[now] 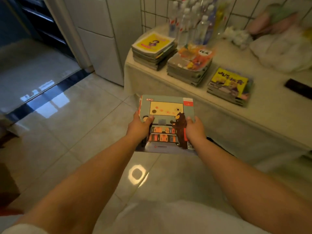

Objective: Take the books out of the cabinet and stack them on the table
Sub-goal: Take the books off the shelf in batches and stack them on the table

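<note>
A left hand (141,123) and right hand (194,126) grip a bear-cover picture book (167,122) by its sides, level above the floor, short of the surface (270,115), apparently to stack it.

There is only one view, from a camera worn on the person's head. It looks forward and down, near the two forearms, over the floor (76,132) toward the surface (273,114) at the upper right.

Bottles (194,22), maybe remote (298,88).
</note>
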